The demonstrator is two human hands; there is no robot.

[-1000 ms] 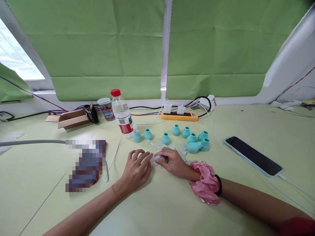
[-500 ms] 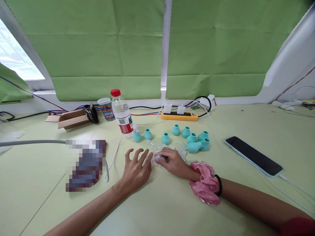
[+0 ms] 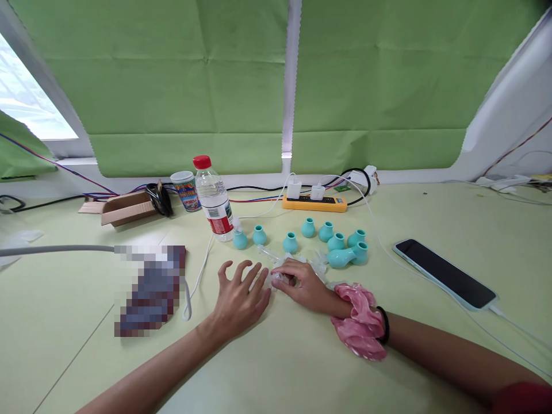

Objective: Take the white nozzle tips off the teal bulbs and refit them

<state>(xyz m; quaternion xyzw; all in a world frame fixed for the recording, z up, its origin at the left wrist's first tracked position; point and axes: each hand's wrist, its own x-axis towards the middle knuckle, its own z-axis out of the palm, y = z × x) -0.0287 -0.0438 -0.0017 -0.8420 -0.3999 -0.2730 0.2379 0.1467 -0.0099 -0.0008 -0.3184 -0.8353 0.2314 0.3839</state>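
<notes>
My right hand [image 3: 305,285] pinches a small clear plastic piece [image 3: 277,278] between thumb and fingers, low over the table. Close beside it on the left, my left hand [image 3: 242,299] holds nothing, its fingers spread and curved. More clear plastic pieces [image 3: 318,265] lie behind my right hand, partly covered by it. Several small teal rubber bulbs [image 3: 290,243] stand beyond the hands, mouths up. One teal bulb [image 3: 240,240] by the bottle has something clear at its mouth. Another bulb [image 3: 340,258] lies on its side at the right of the group.
A red-capped water bottle [image 3: 214,201] and a paper cup [image 3: 186,191] stand at the back left, near an open cardboard box [image 3: 131,210]. An orange power strip [image 3: 314,203] with white chargers lies behind the bulbs. A phone [image 3: 445,273] on a cable lies right; a pixelated object [image 3: 150,296] lies left.
My left thumb has moved slightly outward to the right, away from the fingers. My right hand keeps its pinch on the clear piece, and the other things stay where they were.
</notes>
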